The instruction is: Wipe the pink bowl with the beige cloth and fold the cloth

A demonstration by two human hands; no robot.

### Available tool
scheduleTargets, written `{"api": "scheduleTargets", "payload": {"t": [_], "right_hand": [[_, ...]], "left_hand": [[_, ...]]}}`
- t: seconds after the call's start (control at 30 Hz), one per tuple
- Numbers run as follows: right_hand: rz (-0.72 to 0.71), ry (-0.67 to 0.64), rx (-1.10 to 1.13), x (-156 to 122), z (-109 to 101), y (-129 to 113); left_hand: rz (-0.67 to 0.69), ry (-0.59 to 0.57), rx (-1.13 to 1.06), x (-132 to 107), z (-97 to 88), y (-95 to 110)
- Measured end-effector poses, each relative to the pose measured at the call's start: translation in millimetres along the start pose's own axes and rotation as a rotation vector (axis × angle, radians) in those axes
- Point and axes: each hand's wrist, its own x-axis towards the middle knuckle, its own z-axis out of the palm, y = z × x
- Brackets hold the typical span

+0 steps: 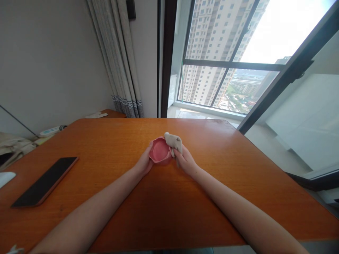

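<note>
A small pink bowl point(160, 150) is tilted so its inside faces me, above the middle of the wooden table point(111, 141). My left hand point(145, 160) grips its left side, thumb near the rim. In my right hand point(186, 160) is a bunched light-grey cloth point(174, 141), pinched between the thumb and fingers. The cloth lies against the bowl's right rim and outer side. Fingers behind the bowl and under the cloth are partly hidden.
On the left of the table lies a flat black pad point(46, 181) with a reddish edge. A white object point(5, 179) sits at the far left edge. Past it are a power strip point(50, 131) and some fabric point(16, 144). A large window point(227, 65) stands beyond.
</note>
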Motion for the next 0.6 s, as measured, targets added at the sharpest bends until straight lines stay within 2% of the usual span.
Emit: {"api": "scheduleTargets", "payload": {"t": [0.1, 0.17, 0.23, 0.3, 0.4, 0.5, 0.6], "right_hand": [[0.132, -0.045, 0.234, -5, 11, -15], [0.195, -0.054, 0.318, -7, 20, -25], [0.289, 0.032, 0.395, -6, 26, -29], [0.42, 0.187, 0.501, -3, 25, -25], [0.553, 0.33, 0.728, 4, 13, -14], [0.544, 0.285, 0.899, 9, 3, -4], [0.637, 0.19, 0.953, 9, 7, -1]], "left_hand": [[0.014, 0.08, -0.122, 1, -0.3, 3], [0.011, 0.071, -0.146, 0, 2.3, 2], [0.0, 0.028, -0.124, -3, 6.2, -1], [-0.042, -0.054, -0.072, -8, 9.9, -4], [-0.195, -0.193, 0.024, -13, 12.6, -4], [-0.253, -0.213, 0.107, -15, 11.8, 0], [-0.099, -0.112, 0.225, -12, 8.3, 0]]}}
